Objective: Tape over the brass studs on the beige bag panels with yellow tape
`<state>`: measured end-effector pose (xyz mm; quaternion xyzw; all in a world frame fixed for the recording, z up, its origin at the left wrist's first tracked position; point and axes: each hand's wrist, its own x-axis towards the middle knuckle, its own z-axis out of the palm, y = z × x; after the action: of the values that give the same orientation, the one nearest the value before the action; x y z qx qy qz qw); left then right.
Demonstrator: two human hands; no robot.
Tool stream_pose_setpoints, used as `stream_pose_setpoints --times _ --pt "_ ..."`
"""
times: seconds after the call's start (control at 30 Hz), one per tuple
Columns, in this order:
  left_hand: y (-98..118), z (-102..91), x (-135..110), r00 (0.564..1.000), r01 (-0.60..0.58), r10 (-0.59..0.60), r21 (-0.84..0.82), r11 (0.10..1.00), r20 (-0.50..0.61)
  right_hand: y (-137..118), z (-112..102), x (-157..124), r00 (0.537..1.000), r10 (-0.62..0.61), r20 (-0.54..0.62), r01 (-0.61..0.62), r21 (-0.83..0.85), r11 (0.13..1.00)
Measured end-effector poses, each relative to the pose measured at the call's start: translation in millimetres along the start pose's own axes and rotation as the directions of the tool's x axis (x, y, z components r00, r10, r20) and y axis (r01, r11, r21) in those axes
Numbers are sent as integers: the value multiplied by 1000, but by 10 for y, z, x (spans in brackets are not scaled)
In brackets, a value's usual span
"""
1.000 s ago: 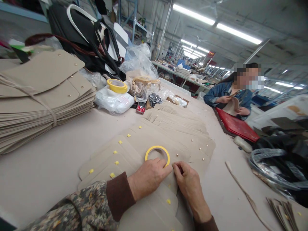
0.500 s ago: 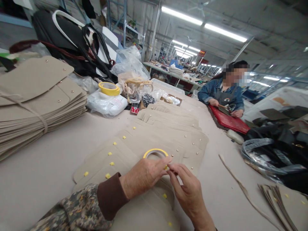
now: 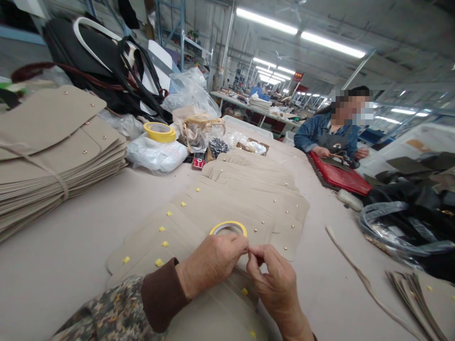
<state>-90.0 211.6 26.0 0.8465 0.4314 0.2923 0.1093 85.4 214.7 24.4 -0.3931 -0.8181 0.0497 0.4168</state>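
My left hand (image 3: 209, 263) is closed around a small yellow tape roll (image 3: 227, 228), held just above a fanned row of beige leather pieces (image 3: 234, 208). My right hand (image 3: 273, 279) pinches at the roll's near edge, fingertips meeting my left thumb; what they pinch is too small to make out. Some beige pieces carry small yellow tape squares (image 3: 164, 244), others show metal studs (image 3: 255, 230). Both hands hover over the nearest pieces.
A tied stack of beige pieces (image 3: 53, 151) lies at the left. A larger yellow tape roll (image 3: 159, 131) sits on a white bag, with plastic bags and black handbags (image 3: 106, 66) behind. A person in a denim jacket (image 3: 330, 137) works over a red mat (image 3: 341, 177). A beige strip (image 3: 359, 279) lies right.
My hands lifted the tape roll slightly off the pieces and drew closer together, right fingers now pinching at its edge. The person opposite lowered their hands onto the red mat.
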Motion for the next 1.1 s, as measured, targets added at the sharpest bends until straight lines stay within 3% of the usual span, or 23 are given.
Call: stream_pose_setpoints --times 0.1,0.2,0.27,0.33,0.5,0.77,0.87,1.0,1.1 --pt "42 9 11 997 -46 51 73 996 -61 -35 -15 28 957 285 50 -289 151 945" --pt "62 37 18 991 -65 79 128 990 -109 70 -26 60 799 589 125 -596 304 744" --pt "28 70 35 992 -47 67 186 981 -103 223 -26 58 695 704 147 -697 382 608" --pt "-44 114 67 997 -23 41 264 964 -62 388 -15 30 640 744 193 -739 419 527" --pt "-194 189 155 996 -27 -4 353 935 87 596 46 -47 609 735 298 -779 400 483" --pt "-139 126 124 981 -3 -54 293 956 186 608 -24 35 538 736 411 -838 355 414" --pt "-143 125 113 979 10 -64 275 961 191 573 -53 3 552 676 488 -828 229 511" --pt "-146 122 105 980 9 -61 261 965 192 480 -40 -13 605 600 523 -719 37 694" --pt "-135 108 98 979 4 -57 261 965 196 413 -25 17 622 577 529 -651 -59 757"
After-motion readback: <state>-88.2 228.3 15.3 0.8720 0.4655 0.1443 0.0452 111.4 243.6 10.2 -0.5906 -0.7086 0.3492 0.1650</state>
